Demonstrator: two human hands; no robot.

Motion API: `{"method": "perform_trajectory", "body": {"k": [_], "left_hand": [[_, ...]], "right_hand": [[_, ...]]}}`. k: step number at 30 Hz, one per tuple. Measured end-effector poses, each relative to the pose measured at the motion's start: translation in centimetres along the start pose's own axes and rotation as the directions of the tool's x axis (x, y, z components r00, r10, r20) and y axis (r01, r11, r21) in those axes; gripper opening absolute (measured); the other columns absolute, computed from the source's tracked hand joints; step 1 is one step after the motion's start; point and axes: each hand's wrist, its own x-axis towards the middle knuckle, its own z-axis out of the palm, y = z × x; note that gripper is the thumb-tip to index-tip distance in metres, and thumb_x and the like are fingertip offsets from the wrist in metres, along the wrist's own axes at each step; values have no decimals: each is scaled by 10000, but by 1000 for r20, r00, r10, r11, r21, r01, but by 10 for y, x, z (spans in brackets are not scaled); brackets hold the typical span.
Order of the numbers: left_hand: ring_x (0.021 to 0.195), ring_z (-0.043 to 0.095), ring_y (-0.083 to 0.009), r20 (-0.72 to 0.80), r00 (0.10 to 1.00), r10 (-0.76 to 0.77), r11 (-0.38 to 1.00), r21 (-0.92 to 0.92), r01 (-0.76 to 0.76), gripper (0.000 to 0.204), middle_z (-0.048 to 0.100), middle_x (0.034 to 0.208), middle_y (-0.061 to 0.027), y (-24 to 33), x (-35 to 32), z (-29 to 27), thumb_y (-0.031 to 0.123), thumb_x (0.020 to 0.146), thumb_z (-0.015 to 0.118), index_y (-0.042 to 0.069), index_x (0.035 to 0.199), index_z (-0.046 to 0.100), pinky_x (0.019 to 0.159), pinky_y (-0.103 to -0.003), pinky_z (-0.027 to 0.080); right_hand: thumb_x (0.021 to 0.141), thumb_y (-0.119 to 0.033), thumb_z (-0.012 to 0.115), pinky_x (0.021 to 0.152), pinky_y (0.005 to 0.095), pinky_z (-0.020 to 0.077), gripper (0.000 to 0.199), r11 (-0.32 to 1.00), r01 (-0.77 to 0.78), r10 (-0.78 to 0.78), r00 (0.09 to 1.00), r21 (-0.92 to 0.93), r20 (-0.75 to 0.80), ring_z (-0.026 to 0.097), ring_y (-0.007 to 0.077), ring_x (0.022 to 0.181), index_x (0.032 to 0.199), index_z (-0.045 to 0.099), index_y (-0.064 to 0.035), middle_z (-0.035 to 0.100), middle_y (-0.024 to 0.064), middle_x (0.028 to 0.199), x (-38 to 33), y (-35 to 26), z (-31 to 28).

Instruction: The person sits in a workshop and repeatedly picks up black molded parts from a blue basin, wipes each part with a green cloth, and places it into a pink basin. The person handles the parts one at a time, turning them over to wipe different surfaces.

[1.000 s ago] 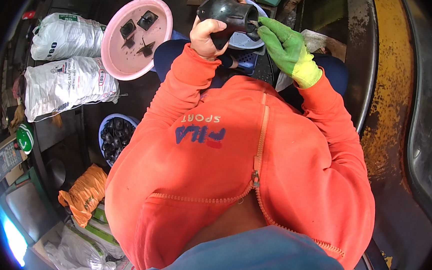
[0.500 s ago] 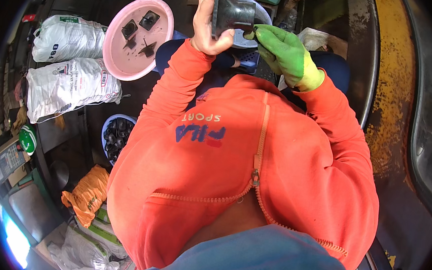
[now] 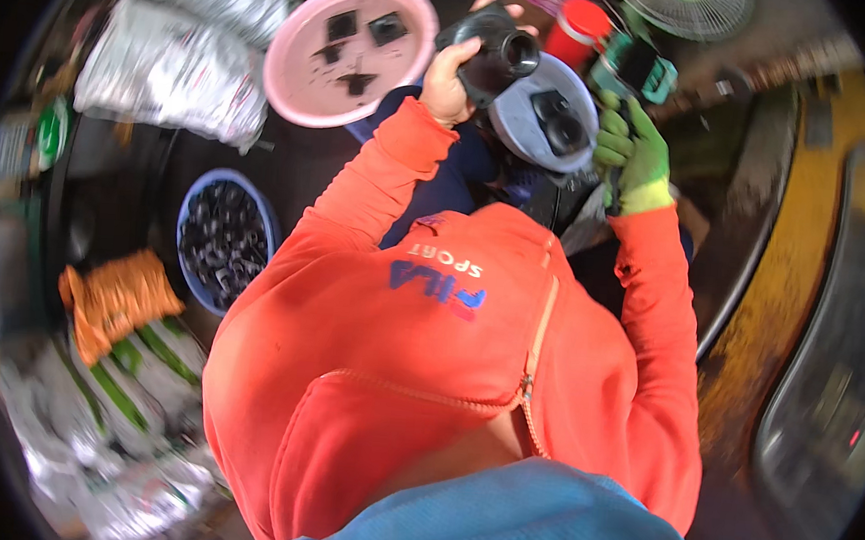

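Observation:
My bare left hand (image 3: 447, 85) is closed around a black molded part (image 3: 494, 59), tilted so its round, hollow end shows. My right hand (image 3: 641, 156), in a green glove, is raised to the right of a pale blue basin (image 3: 510, 135). Its fingers are curled; a dark, narrow shape shows along them, too blurred to name. In that basin lies another black part (image 3: 561, 125) with a rounded middle. The held part is above the basin's left rim.
Left of my hands, a pink basin (image 3: 283, 84) holds several dark pieces. A blue tub (image 3: 273, 224) is full of small black pieces. White sacks (image 3: 170, 76) and an orange bag (image 3: 130, 299) lie left. A red container (image 3: 578, 31), teal box (image 3: 658, 80) and fan (image 3: 697, 8) stand at the far side.
My right hand has moved away from the black part, to the right. My left hand has turned the part so its round end shows more. The whole view has shifted.

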Motion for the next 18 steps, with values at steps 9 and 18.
{"method": "perform_trajectory", "body": {"k": [9,18], "left_hand": [[885,651,-197,-865,329,380,923,377,-75,289,671,1008,-104,136,-101,-143,196,910,616,-11,1112,599,769,-335,527],[915,668,-213,-933,58,354,-268,-42,963,301,679,1042,-103,87,-439,-281,170,876,666,40,1144,626,837,-345,532]], "right_hand": [[984,-378,455,430,205,303,326,935,-54,-140,851,-349,-507,373,68,491,1028,595,-87,467,-36,659,51,-6,-73],[989,-413,424,455,224,382,360,826,-212,-29,910,-522,-414,443,84,515,1040,583,-95,519,-21,698,56,-10,-119]]}}
